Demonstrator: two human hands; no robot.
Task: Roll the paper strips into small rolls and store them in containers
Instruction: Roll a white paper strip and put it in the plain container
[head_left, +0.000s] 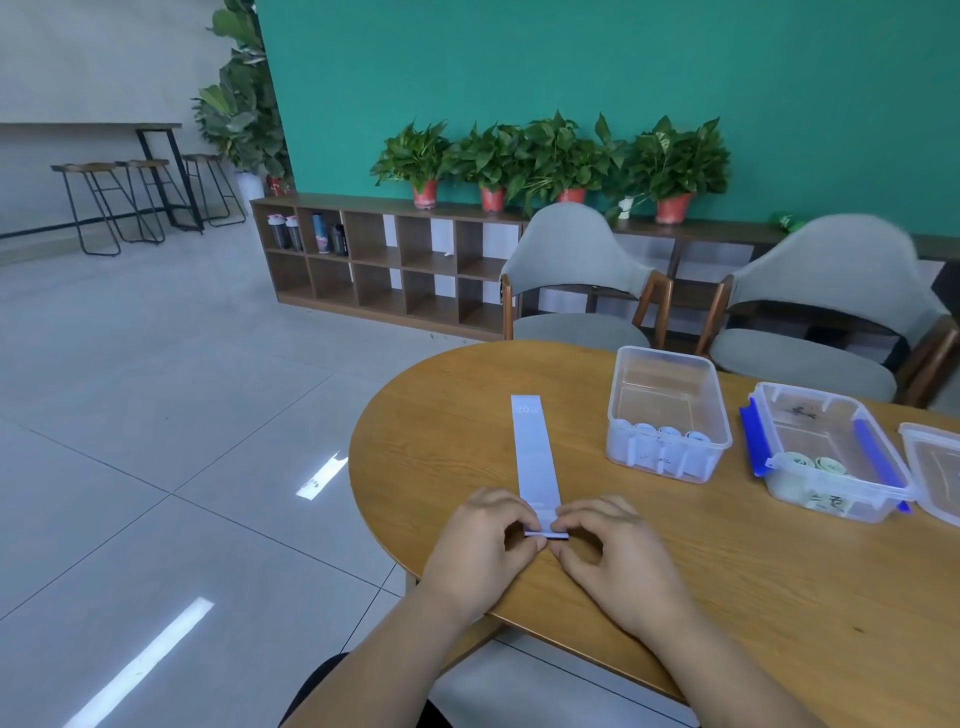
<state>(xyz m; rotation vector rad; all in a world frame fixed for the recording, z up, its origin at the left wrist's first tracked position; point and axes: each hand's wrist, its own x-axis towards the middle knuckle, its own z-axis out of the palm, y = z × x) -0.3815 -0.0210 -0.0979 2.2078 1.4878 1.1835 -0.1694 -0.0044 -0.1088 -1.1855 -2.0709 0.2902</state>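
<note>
Now we pinch the near end of the paper strip (535, 457), left grip (483, 540) and right grip (618, 551) both clamped on its folded edge. The rest lies flat on the worktop (441, 426), left of the clear container (623, 395) and the blue-latched container (751, 441), both holding rolls (667, 434).

Bright, even indoor light; two white glare streaks lie on the glossy floor tiles (156, 415) left of the table (779, 597). Shadows are soft, and the wide lens bends lines near the edges, smearing the far-right chair (831, 270).
</note>
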